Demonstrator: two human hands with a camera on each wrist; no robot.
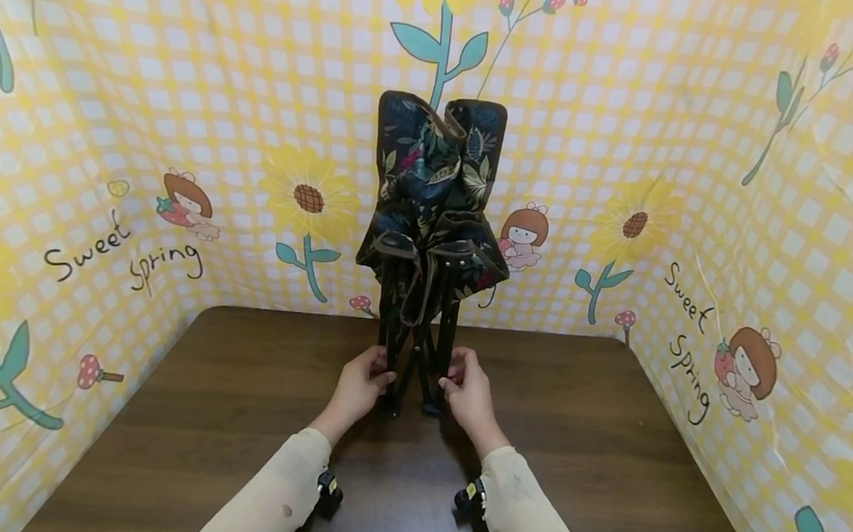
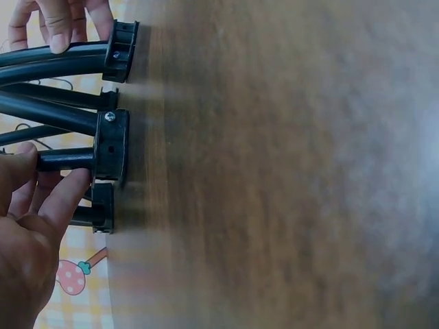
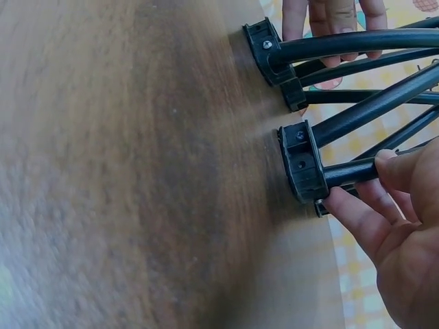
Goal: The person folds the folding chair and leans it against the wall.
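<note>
A folded camp chair with dark floral fabric (image 1: 433, 183) stands upright on the brown wooden table (image 1: 578, 445), its black tube legs (image 1: 419, 357) drawn close together. My left hand (image 1: 375, 377) grips the left leg just above its foot, thumb and fingers curled round the tube (image 2: 65, 159). My right hand (image 1: 458, 383) grips the right leg at the same height, pinching the tube (image 3: 350, 171). Black plastic feet (image 2: 111, 145) (image 3: 302, 161) rest on the tabletop. Each wrist view also shows the other hand's fingers on a further leg.
A yellow checked backdrop (image 1: 183, 113) with sunflowers and "Sweet Spring" lettering closes in the table at the back and both sides. Bare table surface lies left and right of the chair. Small black wrist cameras (image 1: 328, 490) (image 1: 470, 497) sit on my sleeves.
</note>
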